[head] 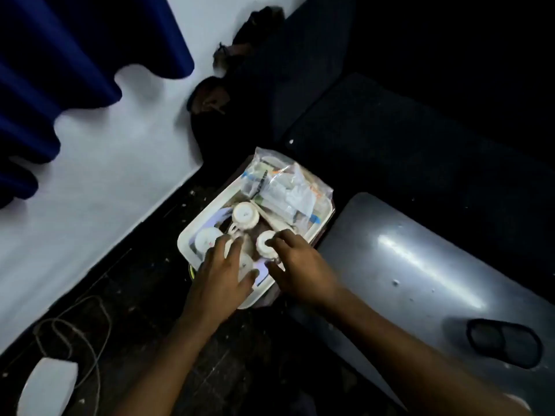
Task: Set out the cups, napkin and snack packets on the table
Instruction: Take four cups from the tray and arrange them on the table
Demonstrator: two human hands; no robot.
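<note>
A white tray (186, 239) sits on the dark floor beside the grey table (420, 265). Several white cups stand upside down in its near half: one at the far middle (245, 215), one at the left (205, 238), one at the right (265, 243). A clear plastic bag of snack packets and napkins (285, 190) fills the far half. My left hand (223, 277) lies over a cup (244, 264) at the tray's near end, fingers spread around it. My right hand (297, 265) touches the right cup with its fingertips. The scene is dim and slightly blurred.
A dark oval object (504, 342) lies on the table's near right. A white box (48, 385) and loose cables (75, 328) lie on the floor at lower left. A white wall (105, 175) and blue curtain (60, 70) stand left; dark seating lies beyond.
</note>
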